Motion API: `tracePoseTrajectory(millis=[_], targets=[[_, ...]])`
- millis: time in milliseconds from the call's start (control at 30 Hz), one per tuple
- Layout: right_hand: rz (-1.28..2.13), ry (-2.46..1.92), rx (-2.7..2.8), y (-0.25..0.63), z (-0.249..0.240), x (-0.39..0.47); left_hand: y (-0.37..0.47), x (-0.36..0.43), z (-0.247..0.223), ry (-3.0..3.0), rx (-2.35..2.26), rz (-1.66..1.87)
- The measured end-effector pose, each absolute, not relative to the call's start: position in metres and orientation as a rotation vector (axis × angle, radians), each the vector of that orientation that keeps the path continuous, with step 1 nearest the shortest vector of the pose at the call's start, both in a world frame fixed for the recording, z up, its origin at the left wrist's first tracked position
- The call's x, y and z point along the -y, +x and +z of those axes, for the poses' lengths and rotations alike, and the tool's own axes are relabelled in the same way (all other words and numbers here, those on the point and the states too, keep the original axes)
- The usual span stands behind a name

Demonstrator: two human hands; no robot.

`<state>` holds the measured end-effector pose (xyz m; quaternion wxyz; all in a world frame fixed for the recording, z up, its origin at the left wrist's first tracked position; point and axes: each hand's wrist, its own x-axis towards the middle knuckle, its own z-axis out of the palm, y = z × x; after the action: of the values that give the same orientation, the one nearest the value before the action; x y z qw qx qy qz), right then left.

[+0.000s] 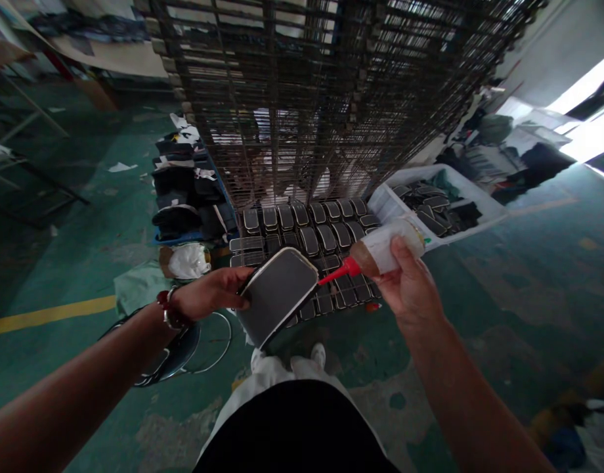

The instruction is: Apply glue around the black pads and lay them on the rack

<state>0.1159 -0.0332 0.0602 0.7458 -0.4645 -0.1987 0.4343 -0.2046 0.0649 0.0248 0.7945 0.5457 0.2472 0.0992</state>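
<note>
My left hand grips the left edge of a dark rounded panel with a pale line along its rim, held tilted in front of me. In my right hand is a squeeze bottle, wrapped in white and lying nearly sideways, with a red nozzle. The nozzle's tip meets the right edge of the panel, at or very near the rim. Fingers of both hands are closed around what they hold. Below lie rows of similar dark pieces with pale edges.
A tall stack of wire racks rises straight ahead. To its right stands a white bin holding dark pieces. Bundled dark pieces are piled on the left, near an open container with a white plastic lining. A round stool stands by my left arm.
</note>
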Motion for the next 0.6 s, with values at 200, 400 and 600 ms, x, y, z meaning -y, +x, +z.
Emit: tracePoseTrajectory(millis=[200,400,600], targets=[[0.9,-1.007,0.415,0.1145,0.057,0.03,-0.2024,-0.0648,0.027,1.19,-0.562,0.187],[0.889,-1.046,0.389,0.1114,0.0535,0.0343,-0.2018,-0.0656,0.023,1.176,-0.534,0.201],[0.848,-1.061,0.31,0.1083,0.0502,0.035,-0.1972,-0.0622,0.02,1.091,-0.529,0.215]])
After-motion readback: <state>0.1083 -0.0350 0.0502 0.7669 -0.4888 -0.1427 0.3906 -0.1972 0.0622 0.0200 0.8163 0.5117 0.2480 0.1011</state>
